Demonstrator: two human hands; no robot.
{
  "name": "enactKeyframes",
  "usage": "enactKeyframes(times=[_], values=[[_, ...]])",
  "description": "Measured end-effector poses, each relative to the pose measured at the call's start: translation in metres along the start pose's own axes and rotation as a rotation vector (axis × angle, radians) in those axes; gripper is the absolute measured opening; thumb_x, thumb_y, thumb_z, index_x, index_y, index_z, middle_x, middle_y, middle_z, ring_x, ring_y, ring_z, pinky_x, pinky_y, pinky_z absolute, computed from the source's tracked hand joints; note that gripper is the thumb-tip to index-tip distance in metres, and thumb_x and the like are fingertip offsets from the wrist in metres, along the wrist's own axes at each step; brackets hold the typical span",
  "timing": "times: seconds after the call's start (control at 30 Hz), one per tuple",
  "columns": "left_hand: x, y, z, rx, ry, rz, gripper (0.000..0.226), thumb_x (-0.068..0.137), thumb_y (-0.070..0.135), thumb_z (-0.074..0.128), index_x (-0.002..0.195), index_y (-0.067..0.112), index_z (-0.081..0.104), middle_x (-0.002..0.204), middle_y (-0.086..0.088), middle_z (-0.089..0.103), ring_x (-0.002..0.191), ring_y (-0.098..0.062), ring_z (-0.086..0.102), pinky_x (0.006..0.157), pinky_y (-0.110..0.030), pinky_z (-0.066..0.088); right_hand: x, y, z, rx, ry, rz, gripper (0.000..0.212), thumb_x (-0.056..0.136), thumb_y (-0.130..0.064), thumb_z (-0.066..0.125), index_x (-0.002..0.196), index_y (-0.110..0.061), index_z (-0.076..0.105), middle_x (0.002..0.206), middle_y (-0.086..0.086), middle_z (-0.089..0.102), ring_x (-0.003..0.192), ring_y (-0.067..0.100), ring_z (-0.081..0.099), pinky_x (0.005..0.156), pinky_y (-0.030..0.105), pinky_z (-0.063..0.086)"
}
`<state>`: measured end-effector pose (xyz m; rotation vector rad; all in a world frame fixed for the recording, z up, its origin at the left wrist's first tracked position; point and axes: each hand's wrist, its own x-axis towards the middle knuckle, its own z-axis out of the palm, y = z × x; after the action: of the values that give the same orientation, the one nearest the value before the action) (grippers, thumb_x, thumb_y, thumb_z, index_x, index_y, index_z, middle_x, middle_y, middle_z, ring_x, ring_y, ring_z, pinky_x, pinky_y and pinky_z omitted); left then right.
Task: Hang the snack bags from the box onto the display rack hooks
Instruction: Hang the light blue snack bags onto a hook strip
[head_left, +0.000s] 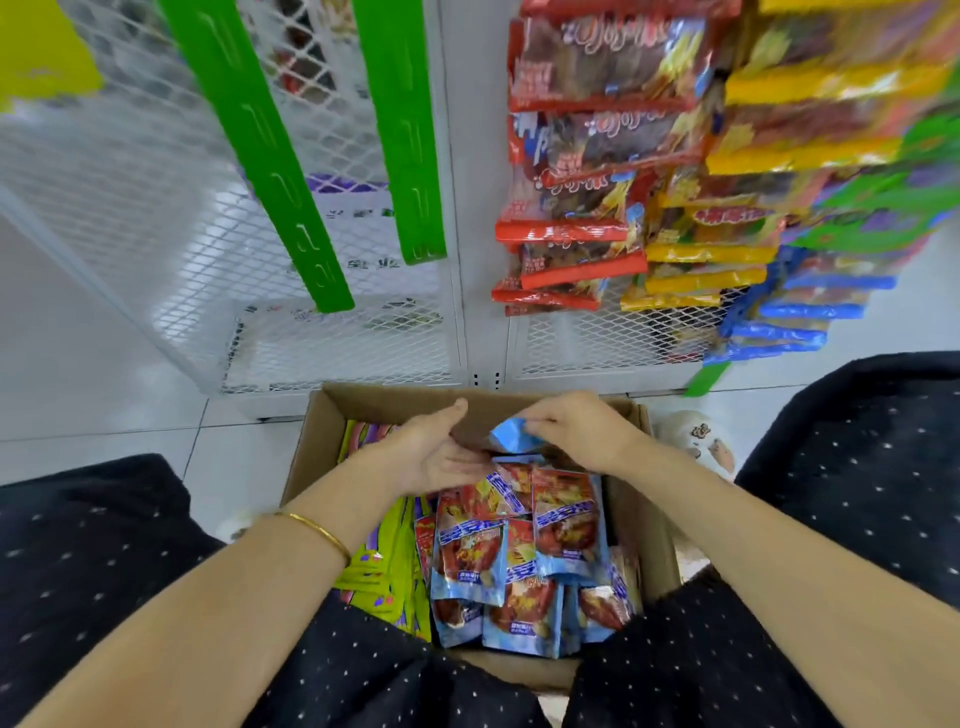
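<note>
Head view: right hand (576, 430) pinches a blue snack bag (511, 435), left hand (441, 452) open beside it.

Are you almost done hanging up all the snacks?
Not yet. Done: red, yellow and blue bags hang on the rack, right side. In hand: the right hand pinches one blue bag, left hand open beside it. Left: the box holds many more bags, and two green strips hang bare.
</note>
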<state>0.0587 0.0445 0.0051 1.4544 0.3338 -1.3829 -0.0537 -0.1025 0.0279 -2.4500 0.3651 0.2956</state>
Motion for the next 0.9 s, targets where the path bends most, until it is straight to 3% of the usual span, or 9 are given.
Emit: enactKeyframes(times=[0.13, 0.27, 0.37, 0.43, 0.47, 0.6, 0.67, 0.77, 0.9], values=[[-0.018, 0.010, 0.012, -0.170, 0.096, 0.251, 0.016, 0.091, 0.003, 0.054, 0.104, -0.007, 0.056, 0.084, -0.016, 0.061, 0.068, -0.023, 0.063, 0.045, -0.030, 0.056, -0.021, -0.029, -0.016, -0.001, 0.041, -0.148, 0.033, 0.095, -0.013, 0.050, 0.127, -0.013, 0.057, 0.133, 0.003, 0.055, 0.123, 0.016, 0.050, 0.099, 0.020, 0.032], [-0.051, 0.022, 0.000, -0.069, 0.113, 0.327, 0.016, 0.089, -0.012, 0.048, 0.085, 0.001, 0.057, 0.057, -0.005, 0.067, 0.045, -0.011, 0.064, 0.060, -0.030, 0.058, -0.024, -0.047, -0.035, 0.273, 0.013, -0.135, 0.057, 0.085, -0.003, 0.062, 0.137, -0.019, 0.045, 0.143, 0.000, 0.040, 0.131, 0.010, 0.036, 0.107, 0.021, 0.029], [-0.075, 0.036, -0.011, 0.081, 0.095, 0.402, 0.025, 0.087, -0.011, 0.052, 0.091, 0.013, 0.057, 0.073, -0.002, 0.069, 0.061, -0.013, 0.066, 0.055, -0.028, 0.057, -0.012, -0.058, -0.046, 0.600, 0.159, 0.011, 0.075, 0.087, -0.010, 0.063, 0.147, -0.018, 0.020, 0.150, 0.004, 0.027, 0.134, 0.019, 0.034, 0.103, 0.030, 0.035], [-0.085, 0.046, -0.017, 0.157, 0.061, 0.449, 0.029, 0.086, -0.011, 0.053, 0.097, 0.015, 0.057, 0.087, -0.004, 0.067, 0.074, -0.016, 0.065, 0.060, -0.029, 0.057, 0.001, -0.066, -0.048, 0.696, 0.232, 0.016, 0.079, 0.087, -0.015, 0.063, 0.149, -0.016, 0.013, 0.149, 0.006, 0.030, 0.122, 0.015, 0.043, 0.090, 0.023, 0.045], [-0.087, 0.050, -0.020, 0.203, 0.046, 0.477, 0.030, 0.086, -0.012, 0.053, 0.098, 0.015, 0.057, 0.091, -0.004, 0.067, 0.079, -0.017, 0.065, 0.066, -0.032, 0.058, 0.009, -0.070, -0.047, 0.728, 0.282, -0.024, 0.080, 0.087, -0.013, 0.064, 0.149, -0.017, 0.014, 0.146, 0.005, 0.034, 0.119, 0.014, 0.047, 0.088, 0.020, 0.048], [-0.093, 0.073, -0.022, 0.339, 0.011, 0.605, 0.035, 0.083, -0.016, 0.054, 0.100, 0.014, 0.056, 0.094, -0.005, 0.066, 0.095, -0.022, 0.063, 0.085, -0.037, 0.052, 0.027, -0.087, -0.050, 0.570, 0.562, -0.286, 0.071, 0.084, -0.004, 0.065, 0.140, -0.030, 0.030, 0.138, -0.020, 0.039, 0.128, 0.011, 0.043, 0.104, 0.037, 0.041], [-0.097, 0.094, -0.025, 0.366, 0.005, 0.678, 0.037, 0.080, -0.016, 0.058, 0.107, 0.008, 0.055, 0.097, -0.006, 0.066, 0.099, -0.023, 0.062, 0.088, -0.034, 0.052, 0.033, -0.093, -0.059, 0.453, 0.672, -0.387, 0.055, 0.083, -0.001, 0.064, 0.126, -0.028, 0.042, 0.121, -0.021, 0.046, 0.120, 0.012, 0.048, 0.101, 0.031, 0.041], [-0.100, 0.127, -0.030, 0.409, 0.119, 0.863, 0.051, 0.077, 0.005, 0.071, 0.124, 0.008, 0.050, 0.118, -0.003, 0.061, 0.110, -0.018, 0.058, 0.093, -0.031, 0.047, 0.044, -0.093, -0.072, 0.243, 0.753, -0.420, 0.026, 0.081, 0.002, 0.063, 0.101, -0.014, 0.057, 0.095, -0.012, 0.051, 0.099, 0.008, 0.050, 0.087, 0.006, 0.033], [-0.094, 0.151, -0.021, 0.454, 0.274, 1.109, 0.045, 0.085, 0.018, 0.066, 0.127, 0.012, 0.049, 0.114, 0.003, 0.060, 0.104, -0.007, 0.057, 0.085, -0.015, 0.048, 0.057, -0.094, -0.078, 0.238, 0.738, -0.394, 0.016, 0.081, 0.005, 0.061, 0.091, -0.007, 0.060, 0.089, -0.005, 0.053, 0.088, -0.002, 0.043, 0.081, 0.000, 0.031]])
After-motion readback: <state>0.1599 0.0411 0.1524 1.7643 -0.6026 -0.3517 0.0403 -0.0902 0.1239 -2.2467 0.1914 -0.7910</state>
